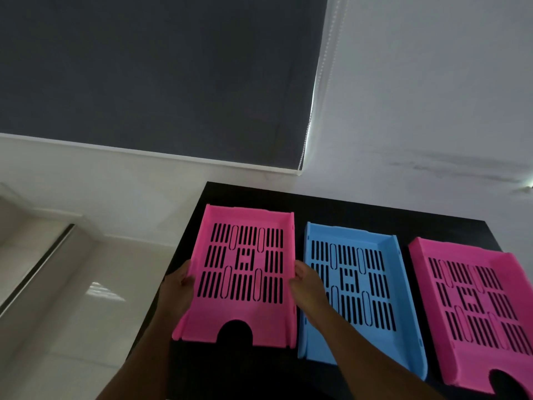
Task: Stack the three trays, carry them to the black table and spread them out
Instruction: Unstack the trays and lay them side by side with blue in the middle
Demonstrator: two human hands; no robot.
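Three slotted plastic trays lie side by side on the black table (360,210). The left pink tray (199,319) sits near the table's left edge. My left hand (178,287) grips its left wall and my right hand (307,284) grips its right wall. The blue tray (386,243) lies in the middle, with my right forearm crossing over its near left part. A second pink tray (424,267) lies at the right, partly cut off by the frame's edge.
The table stands against a white wall (432,96). A dark roller blind (158,73) hangs behind it. Pale tiled floor (72,313) lies to the left of the table, with a metal strip (37,272) running across it.
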